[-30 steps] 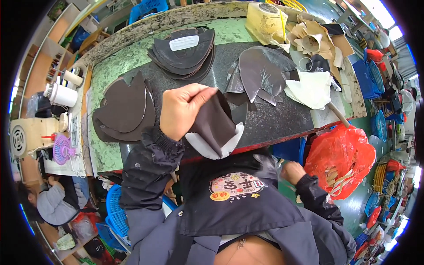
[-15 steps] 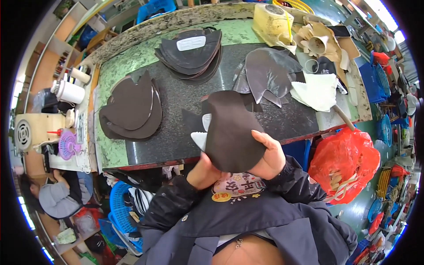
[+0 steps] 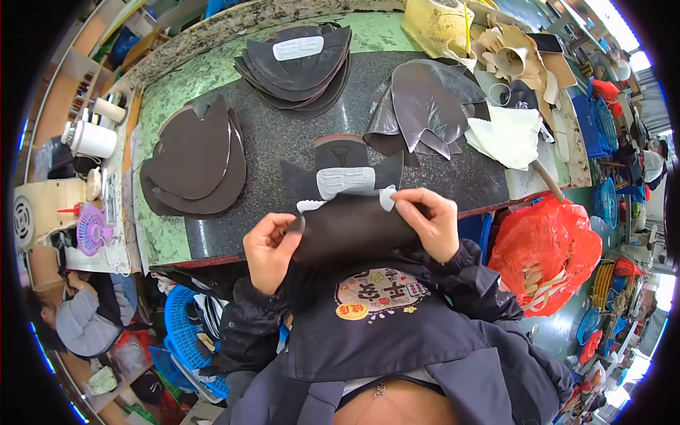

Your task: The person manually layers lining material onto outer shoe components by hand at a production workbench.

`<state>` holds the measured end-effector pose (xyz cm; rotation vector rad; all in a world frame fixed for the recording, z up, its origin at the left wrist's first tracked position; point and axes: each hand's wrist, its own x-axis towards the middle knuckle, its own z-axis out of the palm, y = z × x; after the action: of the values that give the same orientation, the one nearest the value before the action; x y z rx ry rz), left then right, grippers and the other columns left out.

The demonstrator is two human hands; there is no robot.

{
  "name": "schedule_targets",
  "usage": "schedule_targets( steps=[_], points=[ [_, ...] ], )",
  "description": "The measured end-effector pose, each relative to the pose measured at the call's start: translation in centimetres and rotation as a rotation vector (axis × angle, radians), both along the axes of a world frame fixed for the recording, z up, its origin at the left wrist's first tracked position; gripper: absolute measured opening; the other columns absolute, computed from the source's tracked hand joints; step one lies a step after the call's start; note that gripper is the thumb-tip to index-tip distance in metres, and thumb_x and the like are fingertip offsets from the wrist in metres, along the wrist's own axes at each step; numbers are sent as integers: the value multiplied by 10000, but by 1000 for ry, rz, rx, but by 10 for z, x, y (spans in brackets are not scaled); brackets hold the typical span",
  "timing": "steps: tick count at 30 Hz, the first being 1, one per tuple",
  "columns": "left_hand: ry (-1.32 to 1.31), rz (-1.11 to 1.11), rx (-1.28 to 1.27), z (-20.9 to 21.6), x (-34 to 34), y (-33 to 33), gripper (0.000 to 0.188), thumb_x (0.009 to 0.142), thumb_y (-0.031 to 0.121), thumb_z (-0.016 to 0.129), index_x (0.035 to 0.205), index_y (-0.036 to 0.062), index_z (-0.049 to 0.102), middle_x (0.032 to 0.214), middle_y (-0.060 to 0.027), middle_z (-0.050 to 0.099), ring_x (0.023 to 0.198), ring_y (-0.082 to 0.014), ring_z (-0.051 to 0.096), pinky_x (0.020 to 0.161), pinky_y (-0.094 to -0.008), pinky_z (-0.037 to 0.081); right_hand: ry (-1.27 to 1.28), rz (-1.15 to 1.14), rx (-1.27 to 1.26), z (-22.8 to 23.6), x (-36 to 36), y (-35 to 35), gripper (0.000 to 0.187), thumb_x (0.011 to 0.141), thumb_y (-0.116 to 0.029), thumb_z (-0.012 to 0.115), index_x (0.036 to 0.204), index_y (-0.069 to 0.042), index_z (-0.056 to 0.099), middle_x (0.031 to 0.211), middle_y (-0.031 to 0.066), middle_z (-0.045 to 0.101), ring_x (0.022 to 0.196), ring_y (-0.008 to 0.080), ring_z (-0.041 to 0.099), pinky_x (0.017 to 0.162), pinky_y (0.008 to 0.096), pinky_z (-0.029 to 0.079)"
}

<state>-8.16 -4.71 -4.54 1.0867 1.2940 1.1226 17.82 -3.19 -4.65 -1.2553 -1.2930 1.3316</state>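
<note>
Just over the near edge of the worktable, I stretch a dark brown leather-like piece (image 3: pixel 354 230), curved like a shoe upper, between both hands. My left hand (image 3: pixel 270 251) pinches its left edge between thumb and fingers. At the right corner, beside a small white serrated lining tab (image 3: pixel 387 198), my right hand (image 3: pixel 429 221) has its thumb and forefinger closed. Beyond the held piece, a dark winged shoe-upper piece (image 3: pixel 341 154) with a ribbed white pad (image 3: pixel 345 182) lies partly covered by it. Whether the two are joined cannot be seen.
Stacked brown pieces (image 3: pixel 191 163) lie left; dark pieces with a white pad (image 3: pixel 294 74) lie at the back. Plastic-covered pieces (image 3: pixel 428 103), white cloths (image 3: pixel 504 138) and a yellow container (image 3: pixel 439 28) stand to the right. A red bag (image 3: pixel 545 255) hangs by the right table edge.
My hands have spread apart and changed grip to the piece's two sides. The piece has tipped from upright to nearly edge-on, uncovering the white-padded piece beyond it. The view has shifted slightly.
</note>
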Motion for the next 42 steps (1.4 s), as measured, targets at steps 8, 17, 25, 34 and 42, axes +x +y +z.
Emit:
schedule_targets(
  steps=[8, 17, 25, 34, 42],
  points=[
    [178, -30, -5, -11, 4, 45, 180, 891, 178, 630, 892, 2, 598, 664, 14, 607, 549, -12, 502, 459, -187, 395, -260, 97, 57, -5, 9, 55, 332, 796, -12, 680, 1116, 6, 593, 806, -9, 594, 695, 19, 508, 617, 165, 430],
    [302, -45, -76, -26, -3, 61, 237, 887, 197, 629, 805, -9, 545, 585, -30, 587, 470, -44, 490, 385, -223, 417, -397, 76, 120, -18, 7, 77, 404, 749, -55, 738, 1122, -17, 588, 809, 8, 597, 617, 24, 505, 575, 175, 434],
    [388, -57, -111, -20, -2, 62, 277, 856, 188, 660, 723, -5, 511, 504, -43, 542, 419, -73, 510, 364, -249, 404, -853, 70, 616, 6, -6, 77, 509, 688, -149, 738, 1144, -16, 557, 1118, 162, 564, 974, 329, 558, 792, 397, 482],
    [991, -204, 633, 2, -8, 45, 448, 785, 221, 706, 1170, 53, 551, 1020, -129, 633, 936, -276, 620, 821, -373, 486, -884, 802, 713, -12, -40, 51, 922, 631, -664, 626, 1403, -234, 366, 1485, 146, 254, 1371, 360, 211, 1098, 521, 155],
    [1250, -476, 723, -2, -15, 26, 750, 686, 491, 708, 1298, 114, 492, 1365, -102, 447, 1269, -274, 414, 1064, -497, 264, -450, 1162, 782, -27, 9, 7, 142, 781, -151, 649, 849, -26, 637, 918, 111, 651, 863, 284, 628, 890, 388, 478]
  ],
)
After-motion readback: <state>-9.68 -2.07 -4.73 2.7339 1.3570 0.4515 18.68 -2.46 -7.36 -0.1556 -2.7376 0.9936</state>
